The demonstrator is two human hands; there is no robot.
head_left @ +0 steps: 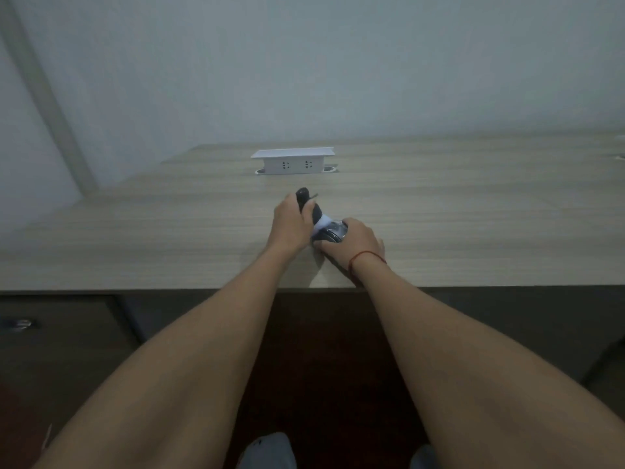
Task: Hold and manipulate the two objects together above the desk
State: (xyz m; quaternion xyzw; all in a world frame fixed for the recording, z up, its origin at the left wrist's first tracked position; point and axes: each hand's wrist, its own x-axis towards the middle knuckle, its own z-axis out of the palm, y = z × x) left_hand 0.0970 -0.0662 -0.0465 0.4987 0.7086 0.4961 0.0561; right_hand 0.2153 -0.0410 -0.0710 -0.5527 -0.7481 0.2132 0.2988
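- Left hand (293,222) was wrapped around the dark handle (306,198).
- Right hand (355,243) clamped the shiny head (334,230) just beside it.
- Work looked mid-way; both ends were gripped and joined.

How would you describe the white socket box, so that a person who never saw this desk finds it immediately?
Start at the wooden desk that meets the pale wall. Near its far edge, beyond the left hand and right hand, stands the white socket box. It is the only white raised block there, with two outlets on its front.
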